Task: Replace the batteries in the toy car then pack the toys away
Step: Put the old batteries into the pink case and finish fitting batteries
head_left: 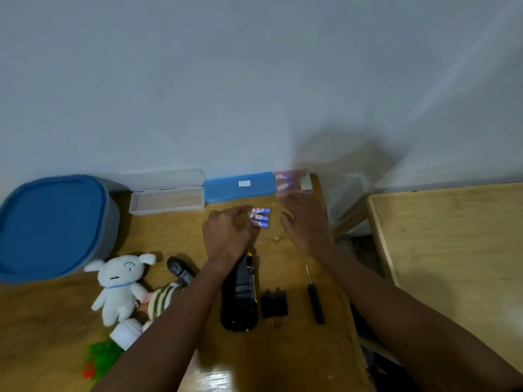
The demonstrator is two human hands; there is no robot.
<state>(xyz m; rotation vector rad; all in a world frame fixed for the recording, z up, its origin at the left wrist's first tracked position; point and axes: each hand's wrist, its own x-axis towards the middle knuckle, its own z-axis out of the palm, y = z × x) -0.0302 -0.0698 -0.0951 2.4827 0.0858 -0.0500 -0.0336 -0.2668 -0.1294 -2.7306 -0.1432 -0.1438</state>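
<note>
The black toy car (239, 295) lies upside down on the wooden table (283, 363), its battery cover (274, 302) beside it on the right. Three blue-and-white batteries (261, 217) lie side by side farther back. My left hand (227, 233) rests over the car's far end, fingers curled, its fingertips touching the left ends of the batteries. My right hand (307, 222) hovers palm down, fingers spread, to the right of the batteries and holds nothing. A black screwdriver (314, 295) lies right of the cover. A small screw (276, 239) sits between my hands.
A blue-lidded bin (53, 224) stands at the left. An open clear box (167, 198), a blue case (239, 186) and a battery pack (291, 181) line the wall. A white plush (119, 287), a striped plush (161, 301), a remote (179, 268) lie left. A second table (452, 250) stands right.
</note>
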